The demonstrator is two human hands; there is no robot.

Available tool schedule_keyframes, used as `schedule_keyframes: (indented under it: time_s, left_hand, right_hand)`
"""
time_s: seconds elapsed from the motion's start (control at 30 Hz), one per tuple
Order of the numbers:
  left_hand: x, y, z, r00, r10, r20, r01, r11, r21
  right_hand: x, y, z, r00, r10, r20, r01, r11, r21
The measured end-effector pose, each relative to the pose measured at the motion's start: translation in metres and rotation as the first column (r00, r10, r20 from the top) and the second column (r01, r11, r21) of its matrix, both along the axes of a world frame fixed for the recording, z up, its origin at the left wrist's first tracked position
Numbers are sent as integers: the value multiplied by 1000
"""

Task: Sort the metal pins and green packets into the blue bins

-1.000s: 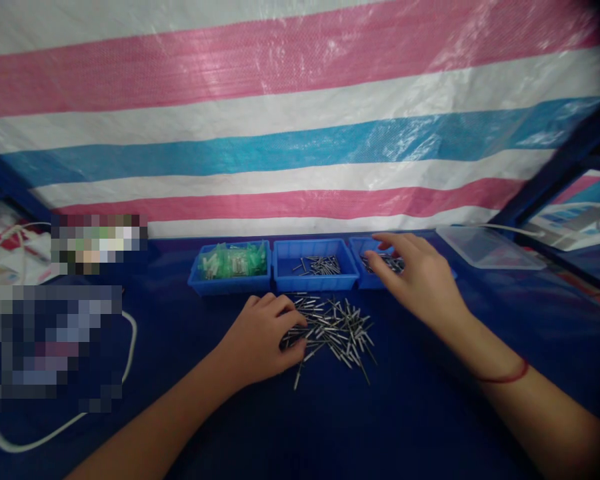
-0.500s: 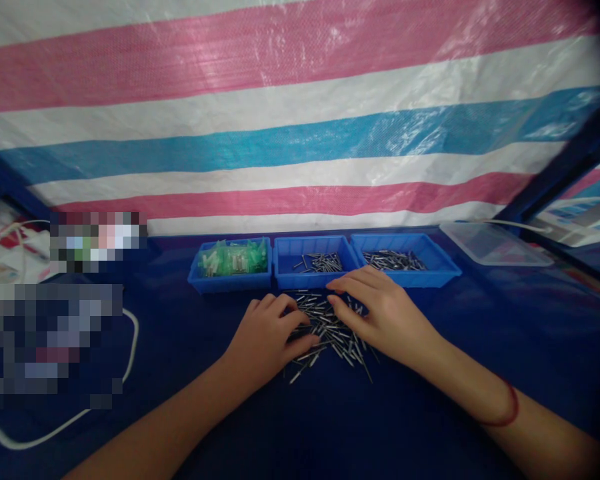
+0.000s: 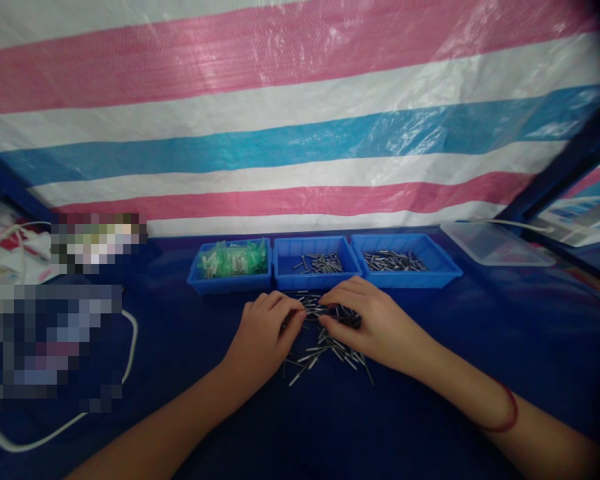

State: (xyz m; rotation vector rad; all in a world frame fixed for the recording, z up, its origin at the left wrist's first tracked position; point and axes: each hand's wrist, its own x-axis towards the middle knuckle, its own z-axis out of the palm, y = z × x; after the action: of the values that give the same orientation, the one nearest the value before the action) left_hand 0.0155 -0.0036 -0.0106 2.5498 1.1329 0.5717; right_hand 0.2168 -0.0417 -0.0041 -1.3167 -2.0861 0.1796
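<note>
A loose pile of thin metal blind rivets [image 3: 335, 347] lies on the dark blue tabletop. At the left of the pile, my left hand [image 3: 270, 327] has its thumb and index fingertips pressed together, with a few dark rivets showing in the gap behind them. My right hand [image 3: 375, 320] curls over the pile's right side, a clump of rivets between thumb and fingers. Behind the hands, the middle blue bin [image 3: 285, 267] and the right blue bin [image 3: 440, 263] hold more rivets. Green-tinted plastic packets [image 3: 237, 259] fill the left blue bin [image 3: 196, 279].
A clear plastic lid [image 3: 495, 245] lies at the back right. On the left, a white cable [image 3: 133, 340] loops around a blurred-out item [image 3: 55, 340]. A striped plastic sheet [image 3: 280, 140] hangs behind the bins.
My left thumb and index finger have closed together. My right hand has moved slightly down and left, its thumb and fingers closing around rivets. The upper pile is drawn closer together.
</note>
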Motion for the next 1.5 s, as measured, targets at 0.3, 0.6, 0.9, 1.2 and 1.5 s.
schedule_keyframes:
  time_s: [0.3,0.6,0.9,1.2,1.5]
  left_hand:
    - [3,-4,3,990,-26,138,40,995,-96]
    - [3,-7,3,972,-74,224,92,993,-74]
    - [1,-2,7,947,-39,318,65,995,-70]
    - [-1,-5,7,978,-112,174,118,993,-24]
    - [-3,-9,6,967,-224,-123,221,975,-38]
  right_hand:
    - [-15,-4,-2,856,-155,-493,23,965,-263]
    - [-18,-10,3,836,-112,-536,-12,975,-223]
    - [-16,-11,6,906,-41,-422,-10,993,-116]
    - [17,1,15,978,-177,-111,189,975,114]
    - [69,23,7,798,-575,182,528,812,248]
